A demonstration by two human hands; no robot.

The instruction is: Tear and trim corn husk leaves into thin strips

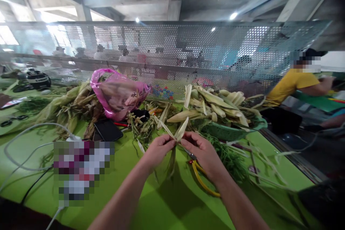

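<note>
Between both hands, above the green table, is a small bundle of pale corn husk strips. Two ends fan upward and thin greenish ends hang below. My left hand pinches the bundle from the left with thumb and fingers. From the other side, my right hand grips it too, thumb against the fingers. Under the right hand lies a tool with yellow handles, its metal part partly hidden by the hand.
A green basket heaped with corn husks stands behind right. Back left are a pink plastic bag, more husks and a black phone. Cables cross the left side. A perforated metal screen borders the back; a person in yellow sits right.
</note>
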